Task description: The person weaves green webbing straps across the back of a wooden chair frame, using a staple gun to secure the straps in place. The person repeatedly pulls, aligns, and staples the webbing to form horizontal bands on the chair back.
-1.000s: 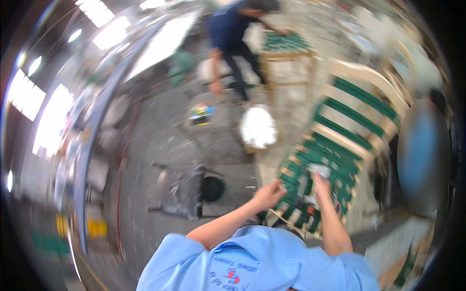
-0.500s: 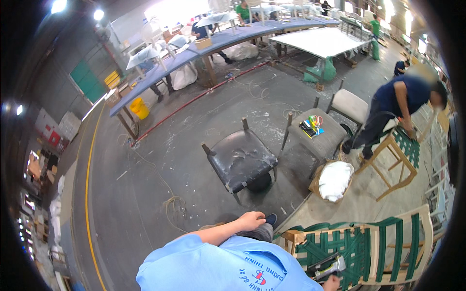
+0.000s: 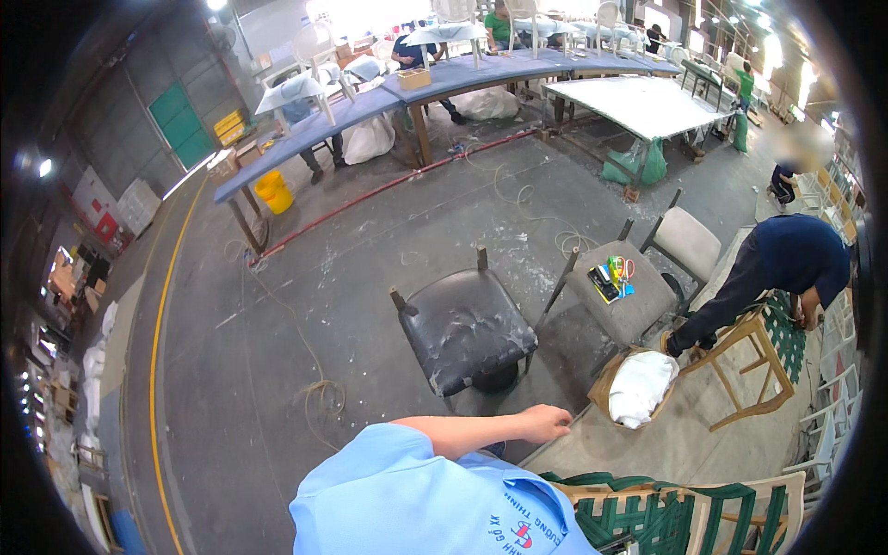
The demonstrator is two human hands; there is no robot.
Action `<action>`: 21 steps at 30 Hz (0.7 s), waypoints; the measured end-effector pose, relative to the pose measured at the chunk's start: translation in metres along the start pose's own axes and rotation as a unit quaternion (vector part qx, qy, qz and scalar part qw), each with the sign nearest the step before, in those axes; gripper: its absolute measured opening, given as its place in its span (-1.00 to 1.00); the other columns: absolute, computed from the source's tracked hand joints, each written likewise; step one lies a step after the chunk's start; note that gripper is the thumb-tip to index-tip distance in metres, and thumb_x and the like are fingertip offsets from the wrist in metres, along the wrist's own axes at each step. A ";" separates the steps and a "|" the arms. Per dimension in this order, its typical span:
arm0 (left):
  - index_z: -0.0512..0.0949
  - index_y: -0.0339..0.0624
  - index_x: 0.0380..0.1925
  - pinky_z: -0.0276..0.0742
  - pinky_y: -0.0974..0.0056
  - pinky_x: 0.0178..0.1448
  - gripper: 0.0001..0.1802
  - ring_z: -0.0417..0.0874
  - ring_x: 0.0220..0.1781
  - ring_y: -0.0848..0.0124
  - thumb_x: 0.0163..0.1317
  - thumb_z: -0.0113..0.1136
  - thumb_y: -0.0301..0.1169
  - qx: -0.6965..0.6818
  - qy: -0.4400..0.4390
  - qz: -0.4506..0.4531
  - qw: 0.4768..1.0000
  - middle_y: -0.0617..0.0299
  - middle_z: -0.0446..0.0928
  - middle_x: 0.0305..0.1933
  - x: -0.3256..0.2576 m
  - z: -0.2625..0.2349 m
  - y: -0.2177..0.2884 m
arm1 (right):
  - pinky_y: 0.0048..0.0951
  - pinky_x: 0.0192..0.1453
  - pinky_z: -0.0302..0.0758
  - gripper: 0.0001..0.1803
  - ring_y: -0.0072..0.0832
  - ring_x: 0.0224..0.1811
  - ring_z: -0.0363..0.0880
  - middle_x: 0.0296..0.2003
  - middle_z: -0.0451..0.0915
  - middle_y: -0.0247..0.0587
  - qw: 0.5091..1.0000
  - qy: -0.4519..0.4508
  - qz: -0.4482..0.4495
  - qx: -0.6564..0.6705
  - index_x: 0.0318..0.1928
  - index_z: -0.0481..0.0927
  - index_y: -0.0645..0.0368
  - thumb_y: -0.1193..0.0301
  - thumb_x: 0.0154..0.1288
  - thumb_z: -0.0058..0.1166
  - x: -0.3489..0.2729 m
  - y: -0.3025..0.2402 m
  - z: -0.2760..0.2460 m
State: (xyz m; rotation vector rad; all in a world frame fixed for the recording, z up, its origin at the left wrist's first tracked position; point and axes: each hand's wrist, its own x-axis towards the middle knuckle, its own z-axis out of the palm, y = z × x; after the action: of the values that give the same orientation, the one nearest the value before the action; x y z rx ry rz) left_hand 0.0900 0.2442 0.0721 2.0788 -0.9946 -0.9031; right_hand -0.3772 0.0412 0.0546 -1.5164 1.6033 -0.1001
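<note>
My left hand (image 3: 544, 423) reaches to the right in front of my body, over the floor just beyond a wooden chair frame (image 3: 700, 518). Its fingers are loosely bent and apart, with nothing seen in them. Green woven webbing (image 3: 638, 513) is stretched across that frame at the lower right. Part of a dark and metallic tool (image 3: 622, 544) shows on the webbing at the lower edge; most of it is cut off. My right hand is out of the picture.
A black-seated chair (image 3: 470, 326) stands ahead, beside a grey chair (image 3: 618, 289) carrying scissors and small tools. A box with white stuffing (image 3: 640, 388) sits on the right. Near it a co-worker (image 3: 786, 264) bends over another webbed frame. Blue tables (image 3: 370, 104) run behind.
My left hand has moved right and forward. The right hand has left the picture, and the view has shifted so the webbed frame sits lower. The co-worker bends lower.
</note>
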 end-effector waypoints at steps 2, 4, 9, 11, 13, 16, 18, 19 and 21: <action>0.58 -0.18 0.30 0.60 -0.01 0.28 -0.47 0.72 0.20 -0.04 0.49 0.19 -0.09 0.007 -0.039 0.024 0.999 -0.11 0.72 0.16 0.024 0.004 0.024 | -0.16 -0.19 0.67 -0.69 -0.31 -0.25 0.69 -0.26 0.71 -0.07 1.000 0.003 0.005 0.005 -0.06 0.66 0.37 0.38 0.31 0.33 0.000 -0.003 -0.001; 0.57 -0.20 0.30 0.59 -0.01 0.27 -0.47 0.71 0.21 -0.02 0.47 0.21 -0.12 -0.016 -0.094 0.058 0.994 -0.13 0.71 0.15 0.037 0.008 0.050 | -0.18 -0.18 0.67 -0.68 -0.32 -0.24 0.69 -0.24 0.71 -0.07 1.000 0.001 0.012 0.007 -0.04 0.64 0.37 0.41 0.30 0.33 -0.001 -0.002 -0.003; 0.57 -0.20 0.29 0.60 -0.01 0.23 -0.47 0.75 0.12 -0.03 0.46 0.24 -0.13 -0.023 -0.138 0.111 0.984 -0.12 0.74 0.05 0.060 0.054 0.085 | -0.22 -0.16 0.68 -0.65 -0.34 -0.21 0.68 -0.19 0.70 -0.08 1.000 -0.009 0.022 0.020 0.02 0.62 0.35 0.47 0.27 0.34 0.002 0.004 -0.017; 0.62 -0.23 0.25 0.61 -0.02 0.30 -0.44 0.74 0.17 -0.04 0.39 0.28 -0.10 -0.051 -0.146 0.093 0.984 -0.11 0.75 0.07 0.064 0.070 0.100 | -0.24 -0.15 0.68 -0.64 -0.35 -0.20 0.68 -0.17 0.70 -0.08 0.999 -0.011 0.026 0.031 0.04 0.60 0.35 0.49 0.26 0.34 0.002 0.014 -0.028; 0.63 -0.24 0.23 0.63 -0.02 0.27 -0.42 0.76 0.13 -0.05 0.36 0.30 -0.07 -0.087 -0.170 0.094 0.977 -0.12 0.76 0.04 0.076 0.088 0.119 | -0.25 -0.14 0.68 -0.62 -0.36 -0.19 0.68 -0.15 0.69 -0.08 0.999 -0.007 0.030 0.042 0.06 0.59 0.34 0.51 0.25 0.34 0.001 0.029 -0.044; 0.68 -0.26 0.15 0.65 -0.01 0.25 -0.40 0.77 0.13 -0.05 0.28 0.35 -0.03 -0.089 -0.145 0.143 0.975 -0.15 0.75 0.04 0.105 0.115 0.152 | -0.28 -0.12 0.68 -0.58 -0.37 -0.17 0.67 -0.12 0.69 -0.08 0.997 0.008 0.032 0.064 0.10 0.58 0.33 0.55 0.24 0.34 -0.010 0.057 -0.077; 0.53 -0.28 0.34 0.66 0.03 0.22 -0.30 0.78 0.10 -0.03 0.33 0.35 -0.04 -0.085 -0.135 0.173 0.972 -0.15 0.74 0.05 0.134 0.141 0.175 | -0.29 -0.11 0.69 -0.56 -0.38 -0.16 0.67 -0.10 0.69 -0.08 0.996 0.017 0.025 0.082 0.12 0.57 0.33 0.57 0.23 0.34 -0.016 0.079 -0.104; 0.49 -0.29 0.38 0.65 0.02 0.24 -0.25 0.77 0.13 -0.05 0.33 0.35 -0.04 -0.088 -0.143 0.183 0.969 -0.17 0.73 0.10 0.151 0.151 0.198 | -0.30 -0.10 0.69 -0.55 -0.38 -0.16 0.67 -0.09 0.69 -0.08 0.994 0.031 0.022 0.101 0.13 0.56 0.32 0.58 0.23 0.34 -0.025 0.095 -0.121; 0.40 -0.35 0.46 0.56 -0.02 0.41 -0.13 0.67 0.31 -0.12 0.24 0.43 -0.11 -0.174 -0.158 0.142 0.962 -0.31 0.63 0.26 0.183 0.179 0.241 | -0.32 -0.09 0.69 -0.52 -0.39 -0.15 0.67 -0.07 0.68 -0.09 0.992 0.056 0.000 0.116 0.16 0.55 0.32 0.60 0.22 0.34 -0.041 0.117 -0.159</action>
State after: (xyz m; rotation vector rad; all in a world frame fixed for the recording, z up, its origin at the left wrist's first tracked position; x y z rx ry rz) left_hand -0.0569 -0.0732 0.1078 1.4847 -1.1652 -1.1835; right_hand -0.5728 0.0250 0.1002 -1.3518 1.6173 -0.3646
